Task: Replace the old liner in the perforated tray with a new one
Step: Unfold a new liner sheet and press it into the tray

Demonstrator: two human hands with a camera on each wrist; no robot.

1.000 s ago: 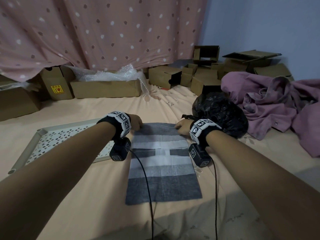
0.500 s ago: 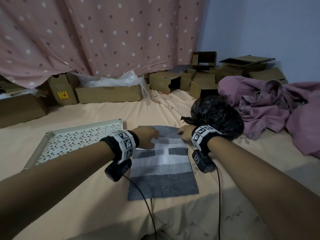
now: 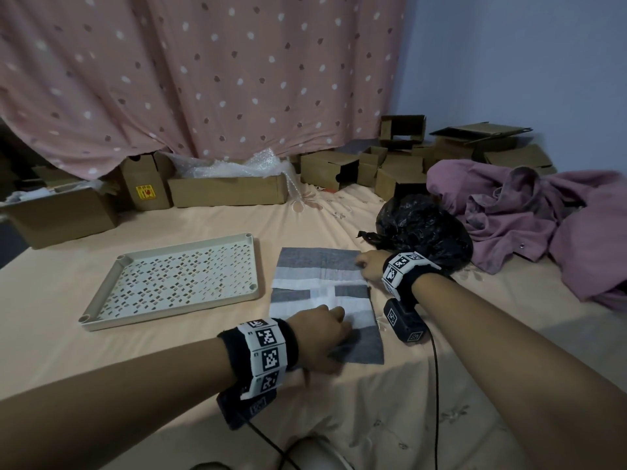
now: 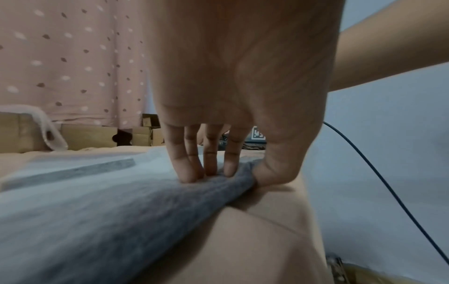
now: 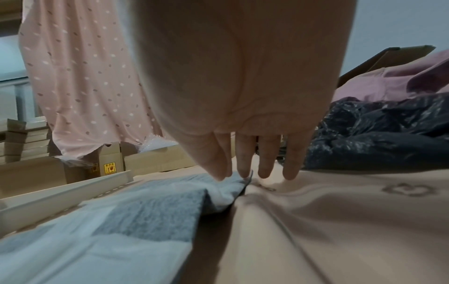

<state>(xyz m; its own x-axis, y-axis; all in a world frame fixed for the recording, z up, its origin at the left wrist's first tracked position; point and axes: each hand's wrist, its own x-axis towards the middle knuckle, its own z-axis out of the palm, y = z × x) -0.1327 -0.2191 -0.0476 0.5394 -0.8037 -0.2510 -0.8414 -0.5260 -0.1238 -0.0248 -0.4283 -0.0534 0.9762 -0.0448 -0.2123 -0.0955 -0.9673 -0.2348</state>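
Left hand (image 3: 322,334) has slid to the grey liner (image 3: 324,276)'s near corner, pinching it (right hand (image 3: 369,266) pinches the far corner); perforated tray (image 3: 101,310) bare, awaiting it.

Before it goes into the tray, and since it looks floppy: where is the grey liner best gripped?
Probably at two diagonal corners. The grey liner lies flat on the bed, so slide a thumb under an edge. The left hand pinches the near corner, the right hand the far right corner; held apart, they should keep it from sagging towards the perforated tray.

Bare forearms — black wristbands (image 3: 412,276) with white square-coded tags, small black cameras (image 3: 405,320) beneath, dark cables (image 3: 435,385) trailing.
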